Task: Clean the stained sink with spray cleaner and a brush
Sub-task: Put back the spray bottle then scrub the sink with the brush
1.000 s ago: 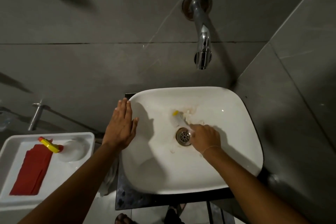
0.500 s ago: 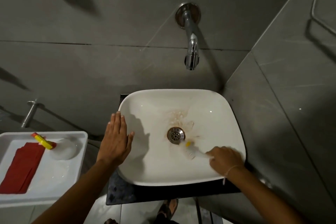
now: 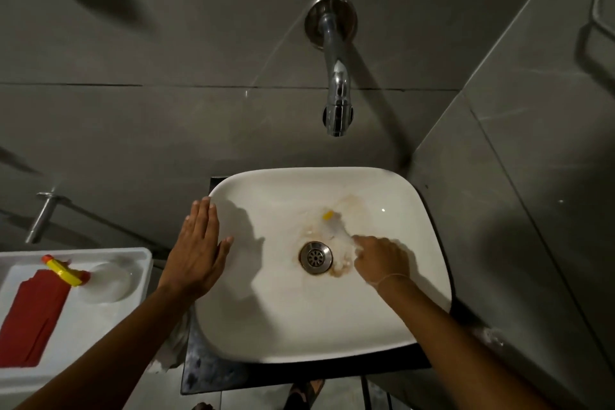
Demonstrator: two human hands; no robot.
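A white square sink [image 3: 253,336] sits on a dark stand, with brownish stains [image 3: 352,206] behind and beside its metal drain [image 3: 315,257]. My right hand [image 3: 379,260] is shut on a white brush with a yellow tip [image 3: 334,226], which lies blurred against the basin just right of the drain and points toward the back. My left hand [image 3: 198,250] lies flat on the sink's left rim with its fingers spread, holding nothing. The spray cleaner, a red bottle with a yellow trigger head [image 3: 63,271], lies in the white tray at the left.
A chrome wall tap [image 3: 336,90] juts out above the sink. A white tray [image 3: 139,260] at the left also holds a round white dish [image 3: 106,281]. Grey tiled walls close in behind and on the right. A metal bar [image 3: 41,216] is fixed to the wall at left.
My right hand has swept the brush from the front right of the basin back to the stained spot beside and behind the drain. My left hand stayed on the rim.
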